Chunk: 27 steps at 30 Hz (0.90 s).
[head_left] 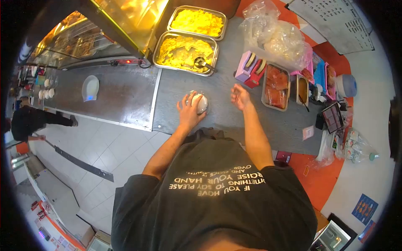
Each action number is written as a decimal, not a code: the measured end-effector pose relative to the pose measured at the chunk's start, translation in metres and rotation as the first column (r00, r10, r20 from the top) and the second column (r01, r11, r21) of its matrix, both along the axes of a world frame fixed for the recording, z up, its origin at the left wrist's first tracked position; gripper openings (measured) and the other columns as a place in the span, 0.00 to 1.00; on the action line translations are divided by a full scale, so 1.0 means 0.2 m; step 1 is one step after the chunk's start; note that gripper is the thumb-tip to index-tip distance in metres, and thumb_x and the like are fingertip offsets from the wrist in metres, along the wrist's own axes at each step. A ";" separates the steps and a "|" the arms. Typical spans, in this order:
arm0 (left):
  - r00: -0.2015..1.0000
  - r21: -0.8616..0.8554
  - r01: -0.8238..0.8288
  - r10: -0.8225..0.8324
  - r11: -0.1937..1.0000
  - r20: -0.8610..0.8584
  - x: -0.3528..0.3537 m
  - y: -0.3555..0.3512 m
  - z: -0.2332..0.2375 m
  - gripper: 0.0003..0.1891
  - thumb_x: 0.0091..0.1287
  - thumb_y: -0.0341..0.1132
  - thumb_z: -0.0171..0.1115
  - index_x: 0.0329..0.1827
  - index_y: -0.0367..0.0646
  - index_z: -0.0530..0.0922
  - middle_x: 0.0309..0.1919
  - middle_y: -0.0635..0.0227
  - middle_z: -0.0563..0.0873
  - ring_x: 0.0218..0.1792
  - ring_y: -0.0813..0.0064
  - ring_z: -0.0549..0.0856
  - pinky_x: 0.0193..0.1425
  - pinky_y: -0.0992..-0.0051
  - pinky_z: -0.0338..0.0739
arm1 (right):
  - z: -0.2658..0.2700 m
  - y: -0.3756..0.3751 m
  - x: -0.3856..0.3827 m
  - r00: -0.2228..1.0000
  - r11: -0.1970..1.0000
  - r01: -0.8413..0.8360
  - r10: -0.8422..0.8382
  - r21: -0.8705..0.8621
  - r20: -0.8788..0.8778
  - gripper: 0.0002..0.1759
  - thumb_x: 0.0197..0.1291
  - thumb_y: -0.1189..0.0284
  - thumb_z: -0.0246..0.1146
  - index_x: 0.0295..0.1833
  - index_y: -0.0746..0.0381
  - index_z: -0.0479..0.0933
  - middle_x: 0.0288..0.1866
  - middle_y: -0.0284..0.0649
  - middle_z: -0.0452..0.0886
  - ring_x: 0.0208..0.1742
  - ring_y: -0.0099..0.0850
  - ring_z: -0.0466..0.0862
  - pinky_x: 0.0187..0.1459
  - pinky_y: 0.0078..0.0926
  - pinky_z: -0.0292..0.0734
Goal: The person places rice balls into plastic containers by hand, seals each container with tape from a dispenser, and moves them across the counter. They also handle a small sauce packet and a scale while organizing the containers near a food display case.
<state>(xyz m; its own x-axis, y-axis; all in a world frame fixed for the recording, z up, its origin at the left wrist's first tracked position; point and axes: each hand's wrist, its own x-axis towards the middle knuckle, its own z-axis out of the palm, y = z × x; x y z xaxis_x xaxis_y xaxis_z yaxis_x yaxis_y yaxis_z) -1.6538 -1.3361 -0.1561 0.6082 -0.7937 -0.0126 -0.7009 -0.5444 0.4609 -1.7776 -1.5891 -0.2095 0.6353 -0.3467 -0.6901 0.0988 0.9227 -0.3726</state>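
My left hand (191, 112) rests on the counter, fingers curved around a small, round, whitish bundle that looks wrapped in shiny clear plastic (202, 103). What is inside cannot be made out. To the right, my right hand (240, 97) is raised over the counter with its fingers curled in. Anything between those fingertips is too small to see. Just beyond it stand two tape dispensers, one purple (243, 69) and one red (255, 77), each with a roll of tape.
Two metal trays of yellow food (155, 56) stand at the back, a ladle (200, 62) in the nearer. Right are a tray of reddish packets (276, 88), a sauce container (302, 90) and plastic bags (284, 42). A heated display case (88, 37) stands left; a person (31, 123) holds a pole.
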 end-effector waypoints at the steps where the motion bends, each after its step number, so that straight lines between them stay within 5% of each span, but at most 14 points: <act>1: 1.000 0.009 -0.006 0.006 1.000 0.003 0.00 0.01 -0.01 0.39 0.45 0.45 0.73 0.65 0.61 0.67 0.69 0.72 0.61 0.68 0.55 0.59 0.64 0.38 0.52 | 0.14 0.09 0.05 0.946 0.926 -0.313 0.283 -0.212 -0.158 0.08 0.63 0.65 0.58 0.34 0.56 0.73 0.24 0.31 0.75 0.24 0.23 0.78 0.23 0.25 0.73; 3: 1.000 -0.046 -0.005 0.006 0.999 0.015 0.00 0.00 -0.03 0.40 0.43 0.46 0.74 0.64 0.62 0.68 0.69 0.73 0.61 0.68 0.56 0.59 0.63 0.38 0.51 | 0.17 0.22 0.12 0.657 0.462 -0.752 0.580 -0.470 -0.482 0.12 0.66 0.61 0.55 0.34 0.57 0.71 0.20 0.29 0.69 0.17 0.24 0.74 0.17 0.27 0.68; 4: 1.000 -0.046 -0.005 0.005 0.999 0.014 0.00 0.00 -0.03 0.40 0.43 0.46 0.74 0.64 0.62 0.68 0.69 0.73 0.61 0.68 0.56 0.59 0.63 0.38 0.51 | 0.11 0.27 0.14 0.657 0.463 -0.752 0.579 -0.469 -0.483 0.12 0.66 0.61 0.55 0.34 0.57 0.71 0.20 0.29 0.69 0.17 0.24 0.74 0.17 0.27 0.68; 6: 1.000 -0.022 -0.011 0.011 1.000 0.008 0.00 0.00 -0.03 0.40 0.43 0.46 0.74 0.64 0.62 0.68 0.69 0.73 0.61 0.68 0.56 0.59 0.64 0.39 0.52 | 0.01 0.36 0.16 0.622 0.231 -0.749 0.570 -0.621 -0.537 0.12 0.65 0.60 0.57 0.36 0.58 0.71 0.19 0.33 0.70 0.14 0.27 0.73 0.15 0.29 0.66; 9: 0.999 -0.006 0.001 -0.001 1.000 0.039 -0.01 0.01 -0.03 0.40 0.43 0.48 0.74 0.64 0.61 0.68 0.69 0.72 0.61 0.68 0.56 0.60 0.64 0.40 0.52 | -0.07 0.39 0.18 0.603 0.033 -0.755 0.428 -0.655 -0.673 0.14 0.63 0.60 0.59 0.37 0.62 0.70 0.18 0.36 0.73 0.13 0.30 0.73 0.17 0.32 0.68; 13: 1.000 -0.022 0.002 -0.002 1.000 0.021 -0.01 0.01 -0.02 0.40 0.44 0.49 0.74 0.64 0.60 0.69 0.69 0.72 0.61 0.68 0.56 0.60 0.64 0.41 0.52 | 0.12 0.44 0.17 0.458 0.175 -0.889 0.316 -0.424 -0.831 0.15 0.60 0.62 0.62 0.38 0.64 0.72 0.19 0.38 0.77 0.18 0.30 0.76 0.22 0.33 0.71; 15: 1.000 -0.031 0.001 0.000 1.000 0.029 0.00 0.02 -0.03 0.40 0.44 0.49 0.74 0.64 0.59 0.69 0.69 0.72 0.61 0.67 0.55 0.60 0.64 0.42 0.52 | 0.01 0.47 0.12 0.708 -0.009 -0.683 -0.254 -0.731 -0.659 0.14 0.57 0.64 0.64 0.34 0.66 0.76 0.25 0.47 0.81 0.23 0.36 0.81 0.29 0.35 0.75; 16: 1.000 -0.037 0.002 0.000 0.999 0.030 0.01 0.02 -0.03 0.40 0.44 0.49 0.74 0.64 0.59 0.69 0.69 0.72 0.61 0.67 0.55 0.60 0.64 0.42 0.52 | 0.04 0.50 0.11 0.708 -0.013 -0.682 -0.258 -0.731 -0.657 0.14 0.57 0.64 0.64 0.34 0.66 0.76 0.25 0.47 0.81 0.23 0.36 0.81 0.29 0.35 0.75; 18: 0.999 -0.059 0.014 -0.012 0.998 0.035 0.01 0.03 -0.03 0.40 0.44 0.49 0.74 0.64 0.58 0.69 0.69 0.71 0.61 0.67 0.55 0.60 0.64 0.42 0.52 | 0.09 0.58 0.12 0.778 0.204 -0.500 -0.322 -0.842 -0.540 0.17 0.56 0.62 0.65 0.29 0.67 0.78 0.23 0.45 0.81 0.26 0.33 0.81 0.30 0.33 0.74; 19: 0.999 -0.062 0.016 -0.014 0.998 0.032 0.01 0.04 -0.03 0.40 0.44 0.49 0.74 0.64 0.58 0.69 0.69 0.71 0.61 0.67 0.55 0.60 0.64 0.42 0.52 | -0.01 0.62 0.13 0.866 0.273 -0.325 -0.299 -0.905 -0.401 0.17 0.56 0.62 0.67 0.29 0.67 0.80 0.22 0.37 0.81 0.21 0.26 0.77 0.25 0.28 0.73; 20: 1.000 -0.067 0.014 -0.013 0.998 0.017 0.01 0.04 -0.02 0.40 0.44 0.47 0.74 0.65 0.60 0.68 0.69 0.71 0.61 0.67 0.54 0.60 0.64 0.42 0.54 | -0.10 0.63 0.13 0.864 0.270 -0.325 -0.304 -0.906 -0.401 0.17 0.56 0.62 0.67 0.29 0.67 0.80 0.22 0.37 0.81 0.21 0.26 0.77 0.25 0.28 0.73; 22: 1.000 -0.080 0.012 -0.011 0.997 0.009 0.02 0.04 -0.03 0.42 0.43 0.45 0.75 0.65 0.61 0.67 0.68 0.71 0.61 0.67 0.54 0.59 0.64 0.41 0.55 | -0.09 0.66 0.18 0.765 0.668 -0.518 0.082 -0.534 -0.639 0.14 0.56 0.61 0.67 0.31 0.63 0.81 0.25 0.33 0.80 0.21 0.23 0.76 0.25 0.24 0.72; 23: 1.000 -0.158 0.014 -0.018 0.987 -0.020 0.02 0.04 -0.06 0.42 0.44 0.45 0.75 0.66 0.59 0.67 0.68 0.71 0.61 0.67 0.52 0.59 0.65 0.44 0.56 | -0.08 0.66 0.19 0.764 0.806 -0.447 0.119 -0.387 -0.635 0.13 0.56 0.60 0.68 0.34 0.60 0.81 0.25 0.31 0.77 0.21 0.20 0.75 0.24 0.21 0.71; 27: 0.985 -0.364 0.021 -0.081 0.931 -0.150 0.09 0.08 -0.08 0.43 0.44 0.47 0.75 0.66 0.56 0.65 0.68 0.58 0.59 0.66 0.47 0.59 0.66 0.50 0.59 | 0.00 0.66 0.19 0.851 0.843 -0.357 0.114 -0.403 -0.513 0.13 0.55 0.61 0.68 0.37 0.60 0.80 0.25 0.30 0.76 0.21 0.20 0.73 0.23 0.20 0.68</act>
